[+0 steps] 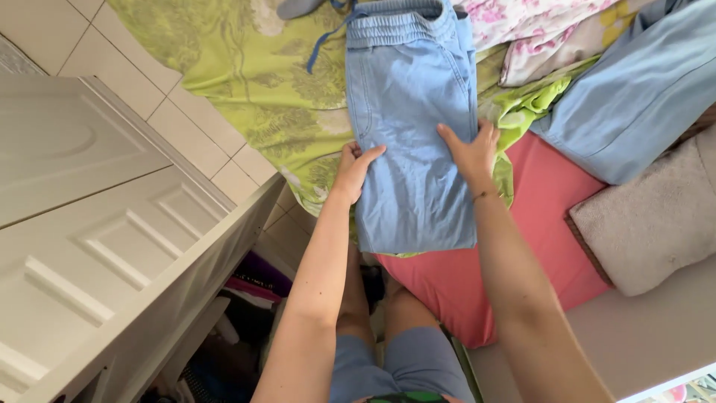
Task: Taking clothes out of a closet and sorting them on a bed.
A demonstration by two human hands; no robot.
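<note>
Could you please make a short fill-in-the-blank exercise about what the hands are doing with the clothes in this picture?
1. Both hands rest on a folded pair of light ____ trousers.
2. The trousers lie partly on a ____ patterned sheet.
3. The right hand touches the trousers' ____ edge, and the left hand the opposite one.
4. Beside the right forearm lies a ____ cloth.

Missing words: blue; green; right; red

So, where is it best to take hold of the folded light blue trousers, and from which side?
Probably at the two long edges near the middle, one hand from each side. The light blue trousers lie flat in a long narrow fold, so the left hand and right hand already sit there.
</note>
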